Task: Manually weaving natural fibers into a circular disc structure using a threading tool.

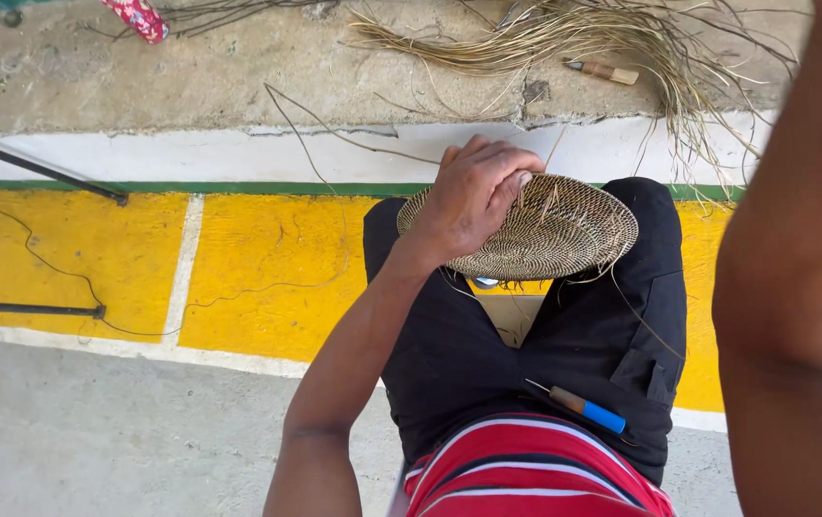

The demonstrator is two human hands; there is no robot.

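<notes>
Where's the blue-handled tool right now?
In the head view, the blue-handled tool lies on the person's right thigh, near the striped shirt, below the woven basket.

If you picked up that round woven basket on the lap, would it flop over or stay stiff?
The woven basket would probably stay fairly stiff: its coils look tightly wound and it keeps a dish shape under the left hand. It is likely light, being made of thin dried strands. The loose strands sticking out at its edge would probably bend and dangle.
</notes>
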